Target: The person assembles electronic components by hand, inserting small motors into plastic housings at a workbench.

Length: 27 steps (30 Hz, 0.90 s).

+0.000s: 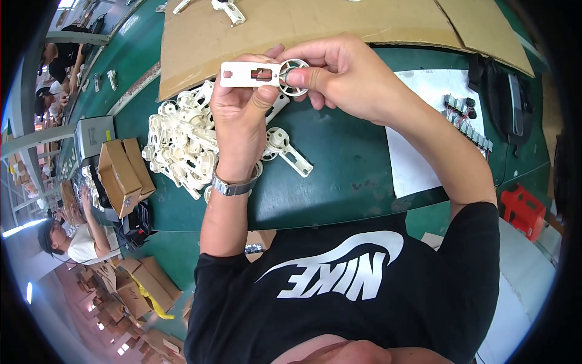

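Above the green table, my left hand [242,109] grips the flat body of a white plastic fan housing [237,73], with the thumb along its lower edge. The housing is a long plate with cut-outs and a round spoked ring at its right end. My right hand [330,70] pinches that ring, its thumb lying over the ring's centre. Whether a smaller part sits under that thumb is hidden. Beneath and left of my left wrist lies a heap of similar white plastic housings [182,136]. One loose housing [297,161] rests on the table just right of the heap.
A cardboard sheet [376,24] covers the table's far side. On the right, a white sheet [418,158] carries a row of small grey motors [470,121], with a black bag [509,103] beyond. An open cardboard box [124,173] stands at the left edge. Other people sit farther left.
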Motion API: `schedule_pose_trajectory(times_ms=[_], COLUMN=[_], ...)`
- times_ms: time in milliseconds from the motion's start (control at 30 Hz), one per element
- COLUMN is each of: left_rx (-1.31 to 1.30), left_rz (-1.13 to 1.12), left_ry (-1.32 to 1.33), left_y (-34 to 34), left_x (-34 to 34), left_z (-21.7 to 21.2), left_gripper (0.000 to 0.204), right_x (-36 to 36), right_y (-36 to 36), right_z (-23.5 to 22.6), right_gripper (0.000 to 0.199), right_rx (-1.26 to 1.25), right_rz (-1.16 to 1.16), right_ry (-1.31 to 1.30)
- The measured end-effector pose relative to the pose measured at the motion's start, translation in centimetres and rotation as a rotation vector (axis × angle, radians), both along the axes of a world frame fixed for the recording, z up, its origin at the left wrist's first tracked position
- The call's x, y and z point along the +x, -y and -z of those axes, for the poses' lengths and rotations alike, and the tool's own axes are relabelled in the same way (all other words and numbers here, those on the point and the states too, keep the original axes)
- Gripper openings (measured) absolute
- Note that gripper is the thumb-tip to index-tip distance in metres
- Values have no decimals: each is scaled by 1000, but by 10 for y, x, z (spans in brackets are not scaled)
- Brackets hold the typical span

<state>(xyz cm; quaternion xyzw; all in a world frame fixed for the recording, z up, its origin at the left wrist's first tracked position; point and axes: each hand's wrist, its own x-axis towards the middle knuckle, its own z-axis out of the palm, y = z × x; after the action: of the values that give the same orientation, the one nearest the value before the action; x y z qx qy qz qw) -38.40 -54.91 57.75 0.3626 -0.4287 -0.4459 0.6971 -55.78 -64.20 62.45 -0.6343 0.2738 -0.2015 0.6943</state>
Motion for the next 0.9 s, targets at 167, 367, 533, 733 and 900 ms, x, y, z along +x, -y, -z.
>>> schedule_pose_trajectory(times_ms=[167, 367, 533, 733, 900], left_rx=[23, 53, 8, -24, -51], left_rz=[-30, -31, -17, -67, -50], left_ry=[-82, -7, 48, 6, 57], left_y=[0, -2, -1, 0, -3], left_x=[1, 4, 4, 2, -1], left_z=[1, 1, 2, -1, -2], left_gripper=[40, 39, 39, 34, 33], right_x=[3, -2, -3, -2, -2], right_y=[0, 3, -2, 0, 8], right_z=[7, 4, -4, -7, 6], right_gripper=[27, 34, 37, 38, 40], right_rx=[-148, -399, -407, 76, 151], right_rz=[42, -31, -9, -80, -112], right_ry=[-15, -19, -53, 53, 110])
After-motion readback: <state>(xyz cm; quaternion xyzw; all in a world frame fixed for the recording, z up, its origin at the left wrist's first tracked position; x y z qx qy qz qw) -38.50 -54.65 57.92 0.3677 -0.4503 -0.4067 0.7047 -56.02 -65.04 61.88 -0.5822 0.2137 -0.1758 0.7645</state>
